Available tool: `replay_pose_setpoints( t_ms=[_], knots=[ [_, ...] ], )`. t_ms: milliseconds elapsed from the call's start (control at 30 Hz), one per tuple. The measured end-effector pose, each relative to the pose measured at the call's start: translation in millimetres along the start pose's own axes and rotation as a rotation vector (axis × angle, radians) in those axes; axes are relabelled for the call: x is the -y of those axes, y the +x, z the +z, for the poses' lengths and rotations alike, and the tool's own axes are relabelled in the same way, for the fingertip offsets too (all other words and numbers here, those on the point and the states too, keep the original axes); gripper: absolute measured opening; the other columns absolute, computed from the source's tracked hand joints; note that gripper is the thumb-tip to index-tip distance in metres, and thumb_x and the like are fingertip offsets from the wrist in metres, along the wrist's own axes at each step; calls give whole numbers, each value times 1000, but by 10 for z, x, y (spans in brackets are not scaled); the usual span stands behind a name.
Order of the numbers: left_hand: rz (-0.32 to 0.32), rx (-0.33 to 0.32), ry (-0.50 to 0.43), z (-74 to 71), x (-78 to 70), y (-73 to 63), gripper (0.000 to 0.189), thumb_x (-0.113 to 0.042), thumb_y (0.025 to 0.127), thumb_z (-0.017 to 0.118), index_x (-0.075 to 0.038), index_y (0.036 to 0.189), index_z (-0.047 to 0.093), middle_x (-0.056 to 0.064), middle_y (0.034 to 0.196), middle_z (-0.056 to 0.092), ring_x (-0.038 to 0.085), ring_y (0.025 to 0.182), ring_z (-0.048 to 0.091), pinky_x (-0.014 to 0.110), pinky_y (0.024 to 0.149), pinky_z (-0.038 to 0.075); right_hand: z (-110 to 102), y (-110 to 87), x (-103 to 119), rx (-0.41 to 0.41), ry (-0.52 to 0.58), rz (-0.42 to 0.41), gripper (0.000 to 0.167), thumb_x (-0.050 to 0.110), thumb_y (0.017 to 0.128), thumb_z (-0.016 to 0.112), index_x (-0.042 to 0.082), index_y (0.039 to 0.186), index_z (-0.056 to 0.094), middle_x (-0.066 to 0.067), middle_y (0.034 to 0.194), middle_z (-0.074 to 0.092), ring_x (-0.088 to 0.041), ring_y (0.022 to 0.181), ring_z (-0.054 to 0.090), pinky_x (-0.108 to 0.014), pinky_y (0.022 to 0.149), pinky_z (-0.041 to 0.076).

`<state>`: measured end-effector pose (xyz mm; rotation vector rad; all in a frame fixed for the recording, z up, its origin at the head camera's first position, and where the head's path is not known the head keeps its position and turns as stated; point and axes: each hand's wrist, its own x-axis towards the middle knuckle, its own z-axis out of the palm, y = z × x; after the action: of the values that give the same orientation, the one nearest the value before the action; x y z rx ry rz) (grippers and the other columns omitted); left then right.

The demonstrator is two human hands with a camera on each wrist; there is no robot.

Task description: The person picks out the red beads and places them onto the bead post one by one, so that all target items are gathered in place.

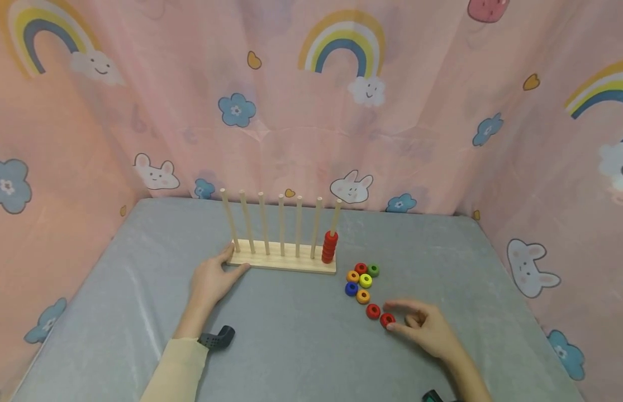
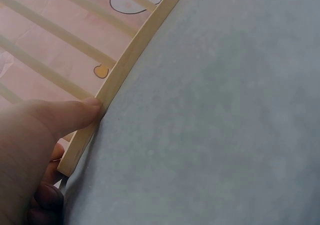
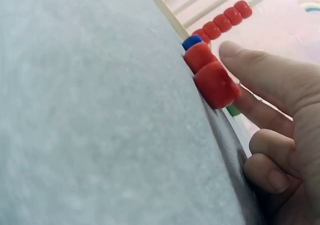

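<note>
A wooden bead rack (image 1: 283, 260) with several upright pegs stands on the table, red beads (image 1: 329, 247) stacked on its rightmost peg. My left hand (image 1: 213, 279) grips the rack's left end, the thumb along the front edge of the base (image 2: 116, 80) and the fingers round the end. On the right, my right hand (image 1: 424, 329) is at the nearest loose red bead (image 1: 388, 320), thumb and index finger spread on either side of it. In the right wrist view the thumb stands apart from this red bead (image 3: 216, 85). Another red bead (image 1: 373, 311) lies just beyond.
Further loose beads lie clustered right of the rack: a blue bead (image 1: 351, 288), orange beads (image 1: 363, 296), a yellow bead (image 1: 365, 281), a green bead (image 1: 374, 270) and a red bead (image 1: 360, 268). A grey cloth covers the table (image 1: 291, 335); a pink patterned curtain (image 1: 291, 145) hangs behind.
</note>
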<state>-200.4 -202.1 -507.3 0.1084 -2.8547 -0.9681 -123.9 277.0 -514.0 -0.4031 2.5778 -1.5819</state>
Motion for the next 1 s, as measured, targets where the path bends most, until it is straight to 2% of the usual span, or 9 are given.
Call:
replay_pose_setpoints(
  t_ms=[100,200,367,600,700,867,933,1000],
  knots=[
    [-3,4,-2,-9,2,-9,77,-47,95,79,-6,154,52,14,155,53,46,138,56,60,103,51,9,2,-16,15,-4,25,39,13,85,90,7,121,78,9,57,37,3,49,25,-25,40,28],
    [2,1,14,-8,1,-8,77,-47,95,78,-6,154,53,14,155,54,47,134,58,57,96,55,9,3,-16,22,-20,35,38,14,84,91,8,119,79,12,56,36,3,49,24,-23,41,29],
    [7,-7,27,2,-3,-9,76,-49,94,79,-6,153,54,13,153,55,48,126,64,50,77,57,-19,-6,-27,37,-45,17,38,12,84,91,9,119,79,13,55,33,2,49,23,-22,42,30],
    [12,-17,24,14,-17,-17,76,-48,94,80,-5,152,55,14,152,57,47,116,70,49,75,57,-58,-27,-39,33,-65,17,36,11,84,90,10,118,79,14,55,33,2,48,23,-22,44,32],
    [5,-13,20,15,-21,-11,76,-48,94,80,-6,152,55,14,152,57,46,104,73,45,66,53,-54,-20,-38,31,-83,16,34,11,84,90,11,116,80,14,55,34,3,49,24,-21,44,32],
    [6,-16,11,8,-14,0,76,-48,93,80,-5,152,56,14,151,57,44,96,73,42,61,49,-42,-12,-39,22,-94,2,32,12,84,90,13,115,80,14,55,34,3,49,25,-21,44,33],
    [12,-22,11,5,-9,4,76,-48,93,80,-5,151,56,14,151,58,45,103,73,41,62,50,-43,-10,-41,24,-85,-1,32,12,85,90,13,115,80,14,56,34,3,49,24,-22,44,33],
    [12,-20,7,6,-3,6,76,-48,93,80,-5,151,56,14,151,57,46,104,73,39,60,48,-46,-10,-39,24,-66,6,32,11,85,90,12,116,80,13,55,34,3,49,24,-22,44,32]
  ],
)
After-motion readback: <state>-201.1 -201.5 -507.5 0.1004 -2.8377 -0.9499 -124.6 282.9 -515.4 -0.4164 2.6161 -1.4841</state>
